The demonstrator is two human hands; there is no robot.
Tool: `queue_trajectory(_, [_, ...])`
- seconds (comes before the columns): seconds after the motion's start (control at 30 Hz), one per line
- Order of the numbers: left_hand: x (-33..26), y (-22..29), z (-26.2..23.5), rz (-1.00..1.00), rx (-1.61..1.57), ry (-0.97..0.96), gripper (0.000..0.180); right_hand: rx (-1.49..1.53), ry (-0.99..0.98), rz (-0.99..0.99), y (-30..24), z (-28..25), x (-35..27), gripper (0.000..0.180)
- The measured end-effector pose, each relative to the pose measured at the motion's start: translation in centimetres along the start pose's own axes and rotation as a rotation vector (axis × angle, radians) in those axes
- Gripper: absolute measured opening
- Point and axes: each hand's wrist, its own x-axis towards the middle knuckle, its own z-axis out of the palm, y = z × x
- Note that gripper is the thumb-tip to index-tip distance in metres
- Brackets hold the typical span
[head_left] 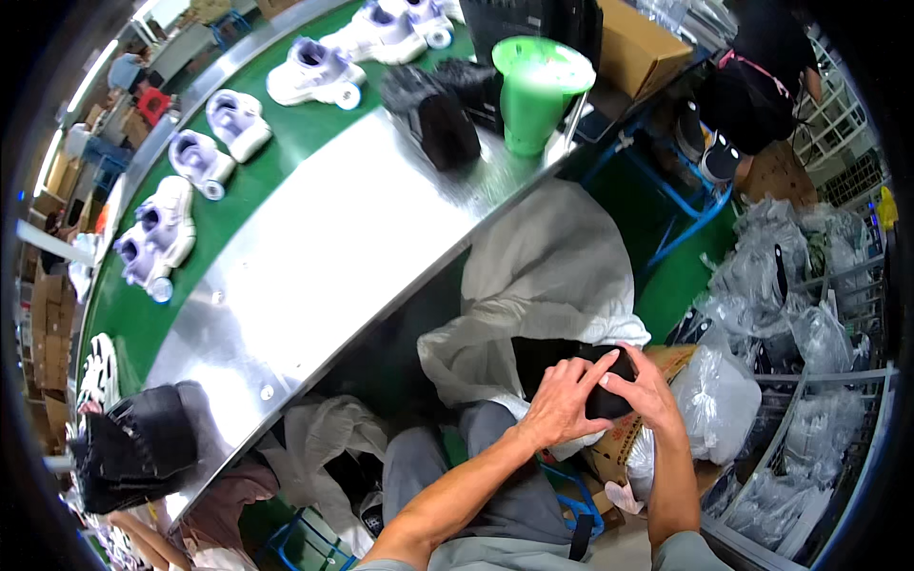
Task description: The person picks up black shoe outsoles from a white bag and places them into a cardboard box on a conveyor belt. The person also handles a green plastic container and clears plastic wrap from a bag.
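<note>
Both my hands are closed on a smooth, rounded black piece (607,403) whose kind I cannot make out. My left hand (560,398) grips it from the left, and my right hand (649,388) takes it from the right, with thumbs and fingertips meeting over its top. Directly beneath and beside it is the mouth of a large white woven sack (547,252), dark inside. A cardboard box (617,447) with a clear plastic bag (714,395) stands just right of my right hand.
A metal bench (286,247) runs diagonally ahead, carrying black items (433,119) and a green cup (533,105). White-and-lilac shoes (314,71) line a green conveyor (262,162) beyond. Plastic-wrapped goods fill a wire rack (804,400) at right; a person (762,86) stands behind.
</note>
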Motion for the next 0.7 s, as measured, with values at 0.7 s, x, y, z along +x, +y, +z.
queue_trajectory(0.7, [-7.9, 3.7, -34.0, -0.068, -1.276, 1.021, 0.071, -0.069, 0.284, -0.803, -23.9, 13.8, 8.7, 0.103])
